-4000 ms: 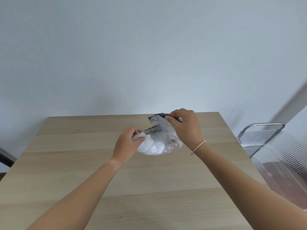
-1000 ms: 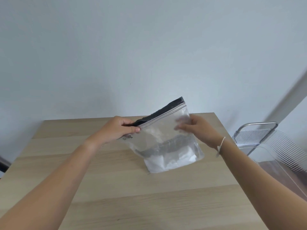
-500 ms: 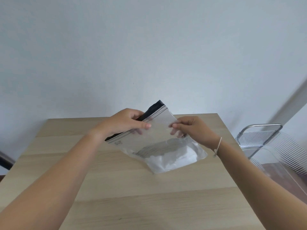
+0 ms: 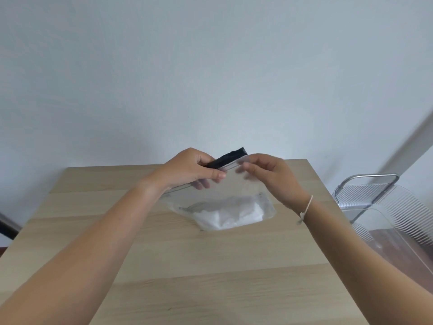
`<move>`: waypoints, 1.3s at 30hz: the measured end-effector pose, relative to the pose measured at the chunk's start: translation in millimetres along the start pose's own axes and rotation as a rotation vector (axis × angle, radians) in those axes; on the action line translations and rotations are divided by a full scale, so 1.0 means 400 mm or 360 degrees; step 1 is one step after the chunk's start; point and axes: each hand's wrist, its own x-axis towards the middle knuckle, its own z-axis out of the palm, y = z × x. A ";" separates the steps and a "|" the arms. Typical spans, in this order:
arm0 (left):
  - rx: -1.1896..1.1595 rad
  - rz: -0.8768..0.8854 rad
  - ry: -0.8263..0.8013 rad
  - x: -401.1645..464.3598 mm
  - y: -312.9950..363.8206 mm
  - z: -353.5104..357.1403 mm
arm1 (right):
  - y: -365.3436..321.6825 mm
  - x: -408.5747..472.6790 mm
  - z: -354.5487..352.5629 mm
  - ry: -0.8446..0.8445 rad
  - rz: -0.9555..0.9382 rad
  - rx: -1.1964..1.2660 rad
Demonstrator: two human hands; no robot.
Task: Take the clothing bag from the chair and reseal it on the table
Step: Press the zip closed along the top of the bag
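A clear plastic clothing bag with white folded cloth inside rests its bottom on the light wooden table. Its top edge carries a black zip strip, lifted and tilted up to the right. My left hand pinches the strip near its middle, thumb in front and fingers behind the film. My right hand is blurred by motion and holds the bag's upper right edge just below the strip. Whether the seal is closed cannot be told.
A clear ribbed plastic chair with a metal frame stands off the table's right edge. A pale wall runs behind the table's far edge. A dark object shows at the far left.
The bag's top has dropped and tilted lower toward the table. My left hand slid rightward along the black strip, and my right hand rose to the upper right edge.
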 end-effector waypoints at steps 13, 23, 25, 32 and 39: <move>-0.0134 0.0122 0.0167 -0.002 0.039 0.024 | -0.043 -0.002 0.032 0.0248 -0.0026 0.0027; -0.0168 0.0160 0.0196 -0.002 0.031 0.042 | -0.053 -0.009 0.021 0.0306 0.0013 0.0034; -0.0198 0.0181 0.0199 -0.003 0.028 0.045 | -0.058 -0.009 0.019 0.0292 0.0009 0.0049; -0.0165 0.0166 0.0250 -0.003 0.028 0.056 | -0.070 -0.004 0.021 0.0195 0.0000 0.0043; -0.0124 0.0119 0.0225 -0.006 0.024 0.051 | -0.068 -0.008 0.010 0.0074 0.0029 0.0025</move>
